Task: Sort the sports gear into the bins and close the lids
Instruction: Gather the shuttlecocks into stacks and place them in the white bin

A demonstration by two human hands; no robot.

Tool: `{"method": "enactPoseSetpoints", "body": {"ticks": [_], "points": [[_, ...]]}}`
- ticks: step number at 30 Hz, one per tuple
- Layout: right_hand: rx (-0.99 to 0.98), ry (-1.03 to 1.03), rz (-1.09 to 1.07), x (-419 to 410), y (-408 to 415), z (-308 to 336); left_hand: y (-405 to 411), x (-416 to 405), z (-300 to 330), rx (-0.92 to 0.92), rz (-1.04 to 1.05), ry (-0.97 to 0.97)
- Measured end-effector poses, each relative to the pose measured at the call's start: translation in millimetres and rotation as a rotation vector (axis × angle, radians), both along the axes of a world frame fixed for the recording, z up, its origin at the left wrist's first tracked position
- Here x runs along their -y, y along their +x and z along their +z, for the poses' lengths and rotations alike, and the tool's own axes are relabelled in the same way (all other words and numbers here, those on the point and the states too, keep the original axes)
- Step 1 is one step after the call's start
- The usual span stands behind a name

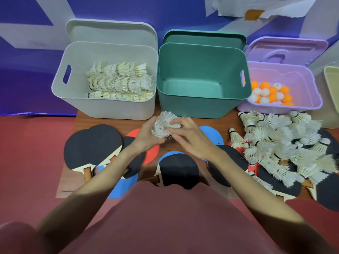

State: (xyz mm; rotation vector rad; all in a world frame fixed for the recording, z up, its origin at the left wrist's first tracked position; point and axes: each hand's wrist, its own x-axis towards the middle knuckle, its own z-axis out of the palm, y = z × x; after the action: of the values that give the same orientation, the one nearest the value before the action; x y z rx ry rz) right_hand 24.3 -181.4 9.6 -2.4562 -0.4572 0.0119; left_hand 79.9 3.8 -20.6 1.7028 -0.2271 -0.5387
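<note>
- White shuttlecocks [119, 80] part-stacked in grey bin [60, 85], 11 o'clock.
- Green bin [201, 105] bare; paddles [91, 143], loose shuttlecock pile [278, 143] at 3 o'clock unsorted.
- Lids off.
- Left hand [146, 138] grips shuttlecock bunch [164, 125]; right hand [190, 138] pinches it.

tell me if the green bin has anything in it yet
Empty. The green bin shows only its bare floor, and its lid stands open behind it.

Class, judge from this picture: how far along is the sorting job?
Done: rows of shuttlecocks lie in the white bin; balls sit in the purple bin. In hand: both hands, left and right, hold shuttlecocks. Left: the shuttlecock pile, the paddles, the empty green bin, all lids open.
</note>
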Motion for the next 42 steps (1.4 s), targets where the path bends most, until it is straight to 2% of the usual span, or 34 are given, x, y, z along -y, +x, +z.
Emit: {"method": "enactPoseSetpoints", "body": {"ticks": [3,6,10,12,17,19,21,23,28,31,33,38,42], "points": [[-0.103,-0.053,0.087,-0.2,3.3,9.2,4.4,-11.2,-1.7,-0.01,-0.051,0.01],[-0.269,0.067,0.114,-3.9,8.5,13.0,4.2,-20.1,-7.0,-0.049,-0.038,0.025],[-0.079,0.209,-0.15,-3.4,25.8,-13.4,3.2,-31.6,-14.2,-0.143,0.043,0.0],[-0.084,0.083,-0.158,4.3,42.5,-34.1,4.8,-36.0,-14.2,-0.153,0.064,-0.006],[-0.322,-0.578,0.096,10.0,72.9,-66.0,12.6,-40.5,-13.1,-0.14,0.08,0.017],[-0.313,-0.689,0.12,8.7,78.1,-68.9,16.0,-40.8,-12.8,-0.115,0.074,0.036],[-0.286,-0.716,0.089,10.8,82.0,-69.9,18.9,-41.2,-14.0,-0.092,0.075,0.054],[-0.266,-0.662,0.002,13.9,83.0,-66.1,20.1,-42.0,-15.5,-0.074,0.071,0.069],[0.002,-0.051,-0.33,12.4,52.2,-26.4,19.4,-49.4,-23.6,-0.019,0.059,0.134],[0.13,0.244,-0.511,5.6,31.4,11.7,17.3,-47.2,-25.1,-0.018,0.035,0.157],[0.17,0.368,-0.535,1.6,22.6,30.0,16.9,-39.5,-23.0,-0.03,-0.012,0.153],[0.109,0.293,-0.362,-3.1,6.5,24.3,11.5,-7.5,-13.5,0.003,-0.104,0.126],[0.058,0.254,-0.375,3.0,-8.2,4.8,2.8,21.2,-4.6,0.045,-0.109,0.058]]}}
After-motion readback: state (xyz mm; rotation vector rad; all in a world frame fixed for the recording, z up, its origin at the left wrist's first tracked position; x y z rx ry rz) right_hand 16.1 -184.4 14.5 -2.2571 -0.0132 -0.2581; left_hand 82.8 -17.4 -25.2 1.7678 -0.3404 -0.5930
